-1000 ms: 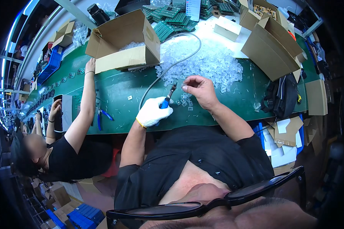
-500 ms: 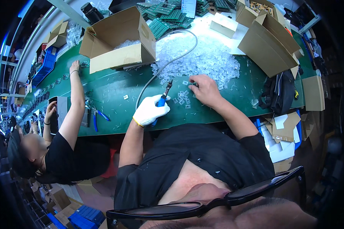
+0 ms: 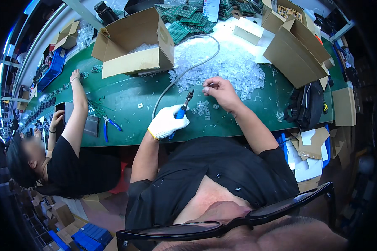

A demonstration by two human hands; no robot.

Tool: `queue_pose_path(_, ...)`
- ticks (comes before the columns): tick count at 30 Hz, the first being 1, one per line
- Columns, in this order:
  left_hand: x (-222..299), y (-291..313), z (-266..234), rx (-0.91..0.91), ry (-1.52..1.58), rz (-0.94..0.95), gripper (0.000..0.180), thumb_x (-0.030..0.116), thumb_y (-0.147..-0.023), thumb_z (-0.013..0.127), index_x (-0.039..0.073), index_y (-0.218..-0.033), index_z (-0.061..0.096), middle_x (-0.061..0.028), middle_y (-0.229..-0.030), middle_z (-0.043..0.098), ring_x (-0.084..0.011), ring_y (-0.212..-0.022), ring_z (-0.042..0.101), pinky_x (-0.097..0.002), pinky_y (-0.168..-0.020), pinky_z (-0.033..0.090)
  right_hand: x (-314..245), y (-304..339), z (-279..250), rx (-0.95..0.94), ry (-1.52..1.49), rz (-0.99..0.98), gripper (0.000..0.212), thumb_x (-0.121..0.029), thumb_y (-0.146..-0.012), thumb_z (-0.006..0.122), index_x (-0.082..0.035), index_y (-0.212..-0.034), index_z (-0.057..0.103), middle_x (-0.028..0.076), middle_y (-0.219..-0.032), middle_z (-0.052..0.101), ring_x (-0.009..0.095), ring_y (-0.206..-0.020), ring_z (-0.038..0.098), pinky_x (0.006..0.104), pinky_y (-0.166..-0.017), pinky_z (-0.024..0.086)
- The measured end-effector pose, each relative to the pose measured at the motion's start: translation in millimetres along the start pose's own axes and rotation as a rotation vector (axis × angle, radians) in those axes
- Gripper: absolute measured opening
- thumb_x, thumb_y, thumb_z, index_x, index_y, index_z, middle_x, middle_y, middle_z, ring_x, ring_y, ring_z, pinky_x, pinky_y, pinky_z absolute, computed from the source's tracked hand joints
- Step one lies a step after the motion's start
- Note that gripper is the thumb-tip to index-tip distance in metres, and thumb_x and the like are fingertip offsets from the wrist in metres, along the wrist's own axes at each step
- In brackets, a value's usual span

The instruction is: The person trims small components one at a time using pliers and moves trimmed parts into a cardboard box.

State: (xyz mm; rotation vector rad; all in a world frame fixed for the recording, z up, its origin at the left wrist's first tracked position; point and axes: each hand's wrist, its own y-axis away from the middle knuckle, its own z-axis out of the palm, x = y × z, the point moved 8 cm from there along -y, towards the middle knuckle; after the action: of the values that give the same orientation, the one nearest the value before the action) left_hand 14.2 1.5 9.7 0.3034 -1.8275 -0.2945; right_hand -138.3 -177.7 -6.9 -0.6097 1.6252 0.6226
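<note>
Your left hand [image 3: 168, 122], in a white glove, is wrapped round the tool [image 3: 181, 112]; your bare right hand [image 3: 222, 93] is apart from it, thumb and fingers drawn close together, though you cannot tell from here whether they pinch anything. Farthest left, a co-worker's hand [image 3: 75, 75] reaches over the green bench [image 3: 132, 121], with blue-handled pliers [image 3: 106, 130] lying nearer you. A carton [image 3: 132, 62] stands beyond your glove. The tool is just above the bench, between the pliers and your right hand; its long axis slants, dark metal tip pointing away from you and to the right, butt toward your body. It looks light and stiff, probably safest by the blue grip, clear of the tip. A grey cord [image 3: 197, 65] loops down to the glove, where its end is hidden. Right of the tip lies a small cluster of clear pieces [image 3: 202, 108], likely light, hard and slippery, best taken by the edges. The pile [image 3: 234, 69] spreads beyond your right hand.
</note>
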Motion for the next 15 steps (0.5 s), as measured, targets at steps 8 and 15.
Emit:
queue_pose_path(8, -2, -5, 3, 0.023, -0.053, -0.002, 0.065, 0.032, -0.089, 0.082, -0.004, -0.141, 0.064, -0.0081, -0.101, 0.076, -0.0155, -0.09, 0.07, -0.0338, -0.087, 0.057, 15, 14, 22, -0.118, -0.858, 0.21, 0.016, -0.008, -0.105, 0.072, -0.002, -0.12, 0.068, 0.007, -0.109, 0.074, 0.016, -0.095, 0.075, 0.0283, -0.084, 0.062)
queue_pose_path(15, 2, -3, 5, 0.034, -0.107, 0.015, 0.068, 0.035, -0.088, 0.082, -0.003, -0.141, 0.064, -0.0094, -0.1, 0.076, -0.0176, -0.089, 0.071, -0.0348, -0.086, 0.058, 7, 18, 30, -0.085, -0.751, 0.21, 0.018, -0.008, -0.105, 0.073, -0.002, -0.121, 0.068, 0.008, -0.11, 0.075, 0.016, -0.094, 0.075, 0.0281, -0.081, 0.062)
